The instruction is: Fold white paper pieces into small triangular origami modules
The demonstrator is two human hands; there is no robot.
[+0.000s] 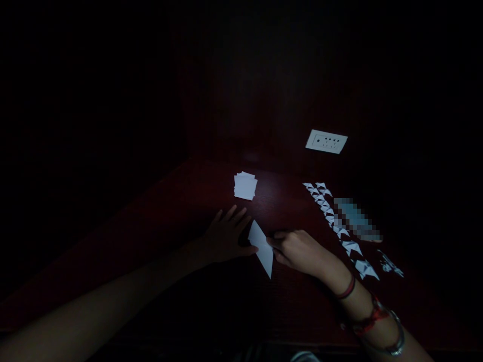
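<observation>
A folded white paper sheet (261,246) lies on the dark red table (196,201) between my hands. My left hand (225,235) rests flat beside its left edge, fingers spread, thumb touching the paper. My right hand (296,250) pinches the paper's right edge with closed fingers. Red thread bands and a metal bangle sit on my right wrist. A small stack of white paper squares (245,185) lies beyond my left hand.
A row of several small folded white paper triangles (339,229) runs diagonally along the right side of the table. A blurred bluish object (356,219) lies beside them. A white socket plate (326,141) sits on the dark wall behind. The surroundings are very dark.
</observation>
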